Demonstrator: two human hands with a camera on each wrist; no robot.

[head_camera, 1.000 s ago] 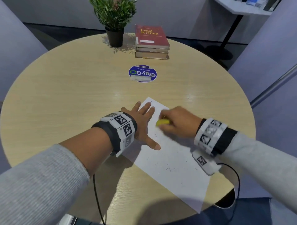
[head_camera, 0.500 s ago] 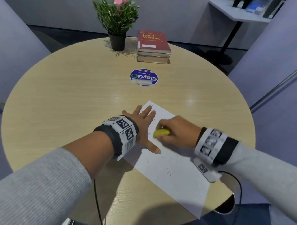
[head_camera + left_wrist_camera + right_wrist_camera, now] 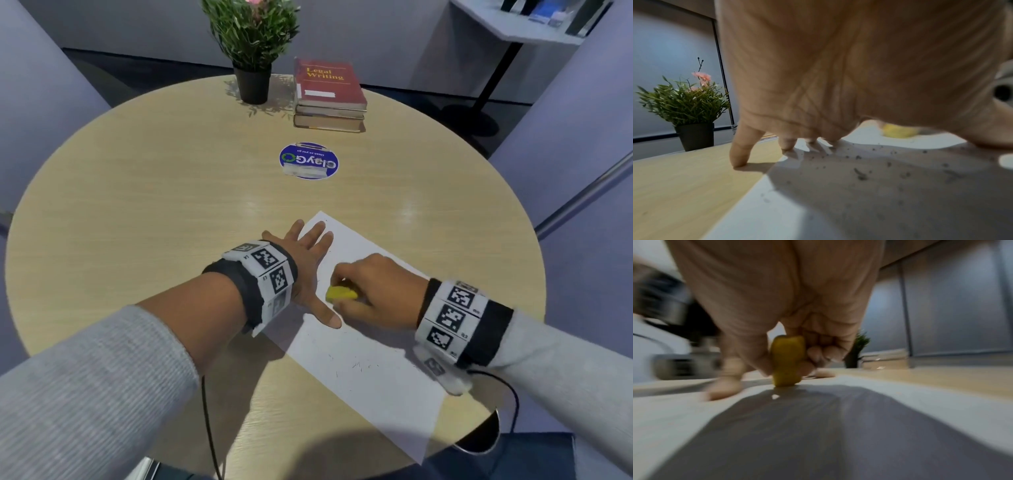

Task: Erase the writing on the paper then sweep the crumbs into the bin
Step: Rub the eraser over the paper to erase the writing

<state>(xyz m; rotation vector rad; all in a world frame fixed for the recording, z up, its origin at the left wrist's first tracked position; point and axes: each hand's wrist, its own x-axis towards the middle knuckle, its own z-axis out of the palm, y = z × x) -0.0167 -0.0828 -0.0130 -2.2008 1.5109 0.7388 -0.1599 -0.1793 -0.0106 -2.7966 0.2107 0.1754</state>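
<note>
A white sheet of paper point(image 3: 370, 370) lies askew on the round wooden table point(image 3: 171, 205). My left hand point(image 3: 308, 267) lies flat with spread fingers, pressing down the sheet's far left corner. My right hand point(image 3: 373, 291) pinches a yellow eraser point(image 3: 340, 294) and holds its end on the paper beside the left thumb. In the right wrist view the eraser point(image 3: 787, 361) stands upright between thumb and fingers, touching the paper point(image 3: 838, 434). Dark eraser crumbs point(image 3: 859, 173) lie scattered on the paper point(image 3: 777, 211) under my left palm; more crumbs point(image 3: 359, 366) dot the sheet's middle.
A potted plant point(image 3: 251, 51) and a stack of books point(image 3: 329, 96) stand at the table's far side, with a round blue sticker point(image 3: 308, 161) in front of them. A dark round opening point(image 3: 479, 438) shows below the table's near right edge. A cable point(image 3: 209, 428) hangs from my left wrist.
My right hand has drawn the eraser down the sheet toward me and slightly left, nearer the left thumb. The left hand has stayed pressed on the paper.
</note>
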